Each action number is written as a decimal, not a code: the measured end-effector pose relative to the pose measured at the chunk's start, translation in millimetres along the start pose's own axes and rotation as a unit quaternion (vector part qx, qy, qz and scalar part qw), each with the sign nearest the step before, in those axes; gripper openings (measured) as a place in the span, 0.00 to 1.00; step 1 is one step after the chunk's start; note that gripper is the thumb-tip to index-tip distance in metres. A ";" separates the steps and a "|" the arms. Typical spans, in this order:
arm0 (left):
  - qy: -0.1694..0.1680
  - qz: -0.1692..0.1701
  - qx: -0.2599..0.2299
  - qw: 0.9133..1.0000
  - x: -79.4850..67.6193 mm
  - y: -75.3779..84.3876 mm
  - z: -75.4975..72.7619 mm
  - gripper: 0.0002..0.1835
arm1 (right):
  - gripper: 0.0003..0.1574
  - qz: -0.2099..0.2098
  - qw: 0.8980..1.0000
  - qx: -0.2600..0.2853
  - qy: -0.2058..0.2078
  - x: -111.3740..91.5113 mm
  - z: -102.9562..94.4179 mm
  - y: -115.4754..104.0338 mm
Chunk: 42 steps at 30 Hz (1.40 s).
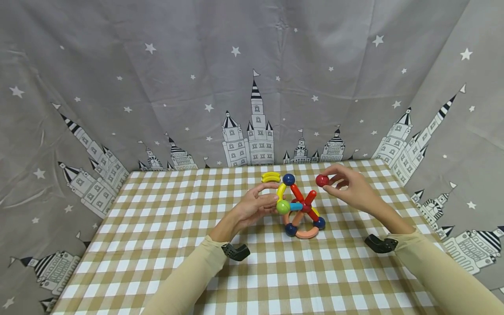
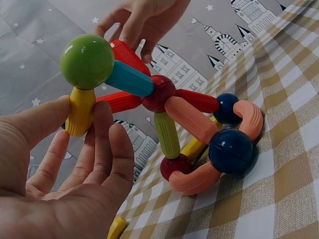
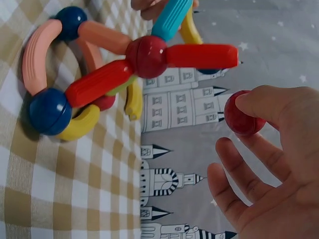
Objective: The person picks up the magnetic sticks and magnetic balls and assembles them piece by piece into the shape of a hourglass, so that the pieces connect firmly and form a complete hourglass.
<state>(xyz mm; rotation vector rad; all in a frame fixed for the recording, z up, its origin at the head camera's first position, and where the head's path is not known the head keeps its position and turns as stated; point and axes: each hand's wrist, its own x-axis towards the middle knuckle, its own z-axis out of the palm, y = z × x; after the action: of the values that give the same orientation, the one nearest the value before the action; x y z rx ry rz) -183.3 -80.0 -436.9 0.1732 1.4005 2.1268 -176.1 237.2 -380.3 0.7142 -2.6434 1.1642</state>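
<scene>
A structure of coloured rods and balls stands on the table, its base a ring of curved peach rods (image 3: pixel 35 57), a yellow one, and blue and red balls. Above the base, a dark red ball (image 3: pixel 147 56) joins several straight rods. My left hand (image 1: pixel 252 206) pinches a curved yellow rod (image 2: pixel 80 112) between thumb and fingers, just beside the green ball (image 2: pixel 87 61). That rod runs up to a blue ball (image 1: pixel 289 179). To the right, my right hand (image 1: pixel 352 186) holds a loose red ball (image 3: pixel 244 113) by thumb and fingertips, apart from the free end of a red rod (image 3: pixel 204 56).
Curved yellow rods (image 1: pixel 271 177) lie together behind the structure, near the table's back edge. A brown-and-white checked cloth (image 1: pixel 157 245) covers the table. Grey curtains (image 1: pixel 197 87) printed with castles and stars hang at the back and sides.
</scene>
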 end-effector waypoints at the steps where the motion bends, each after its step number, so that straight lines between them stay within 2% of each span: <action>1: -0.001 0.000 0.000 1.000 0.0 0.1 0.0 0.23 | 0.20 -0.002 1.000 0.003 0.001 -0.8 -0.5 -1.5; 15: -0.001 0.003 -0.003 1.000 -0.7 -0.2 0.2 0.22 | 0.19 -0.002 0.999 0.048 0.007 -12.2 -1.7 -25.9; 22: -0.003 0.007 -0.006 1.000 -0.8 -0.8 0.5 0.23 | 0.20 -0.008 0.998 0.057 -0.004 -14.6 3.0 -28.5; 33: -0.005 0.003 -0.004 1.000 0.0 -1.5 0.1 0.22 | 0.20 -0.032 0.996 0.086 0.004 -16.6 11.1 -27.2; 42: -0.004 0.006 0.001 1.000 -0.7 -1.9 0.0 0.22 | 0.20 -0.031 0.996 0.080 0.010 -15.3 14.4 -28.3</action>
<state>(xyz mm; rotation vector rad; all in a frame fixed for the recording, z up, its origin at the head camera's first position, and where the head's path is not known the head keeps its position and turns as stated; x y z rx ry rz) -182.0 -79.8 -438.3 0.1908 1.4016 2.1326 -148.4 215.7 -376.8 0.7997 -2.5130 1.3699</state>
